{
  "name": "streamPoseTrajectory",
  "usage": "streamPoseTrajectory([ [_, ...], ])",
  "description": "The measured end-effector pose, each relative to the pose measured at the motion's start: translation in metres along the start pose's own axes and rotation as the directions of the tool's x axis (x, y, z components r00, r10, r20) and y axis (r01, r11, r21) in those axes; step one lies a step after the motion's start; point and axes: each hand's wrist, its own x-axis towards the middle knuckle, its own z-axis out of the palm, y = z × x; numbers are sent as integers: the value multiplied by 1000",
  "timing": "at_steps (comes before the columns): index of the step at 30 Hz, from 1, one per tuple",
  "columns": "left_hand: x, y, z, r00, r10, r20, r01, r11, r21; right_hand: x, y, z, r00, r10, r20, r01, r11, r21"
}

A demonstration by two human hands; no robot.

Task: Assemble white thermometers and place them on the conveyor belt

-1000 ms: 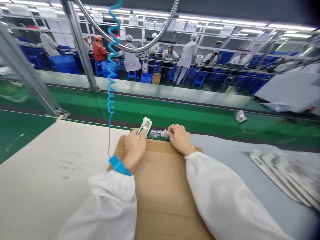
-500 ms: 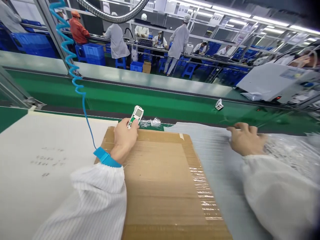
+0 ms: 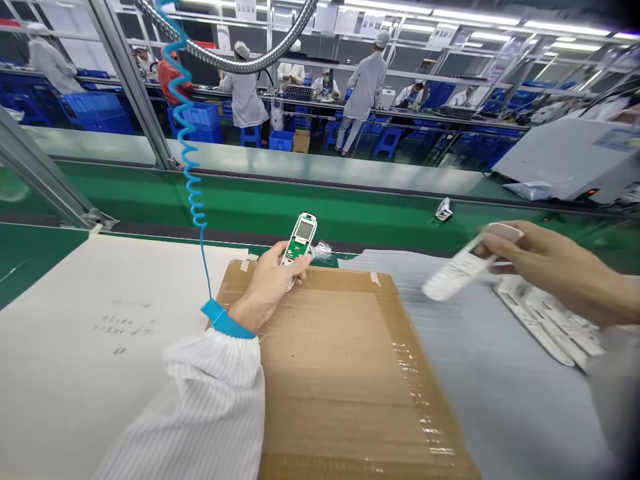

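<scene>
My left hand (image 3: 274,277), with a blue wrist strap (image 3: 226,320) around the wrist, is closed on a white handset half (image 3: 301,241) that shows a small grey screen and a green circuit board. It is held above the far edge of a flat cardboard piece (image 3: 340,360). On the right, my right hand (image 3: 537,257) grips the upper end of a long white plastic handset shell (image 3: 457,270), smeared by motion, above the foam sheet. More white shells (image 3: 547,317) lie side by side just below my right forearm.
A white foam sheet (image 3: 480,373) covers the right side, a white paper sheet (image 3: 125,387) the left. Clear plastic wrap (image 3: 321,251) lies beyond the cardboard. A coiled blue cord (image 3: 186,133) hangs at left. A small white part (image 3: 443,210) sits on the green belt (image 3: 350,207). People work farther back.
My right hand has lifted a white handset shell from the right side. The handset half in my left hand is now tilted into fuller view. The whole view has shifted slightly.
</scene>
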Motion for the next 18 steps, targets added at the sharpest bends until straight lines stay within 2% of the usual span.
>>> streamPoseTrajectory([
  [1,-1,0,0,1000,16,26,-16,1000,-6,-9,-17,18,999,38,1,-38,998,50],
  [2,-2,0,-1,999,31,42,-31,1000,-4,-18,-31,38,998,46,52,-53,988,142],
  [4,-2,-1,-2,998,49,40,-50,998,28,-32,-49,81,976,53,213,-124,934,336],
  [7,-1,-2,-3,996,91,-20,-87,984,155,-49,-54,140,912,2,411,-264,769,582],
  [10,-1,-3,-3,993,107,-51,-89,957,275,-60,-46,181,879,-115,463,-299,623,723],
  [13,-1,-1,-2,999,41,-28,-31,955,294,-66,-36,195,868,-202,454,-263,588,765],
  [18,-4,1,2,983,-131,127,111,982,156,-67,-27,187,866,-258,428,-220,572,790],
])
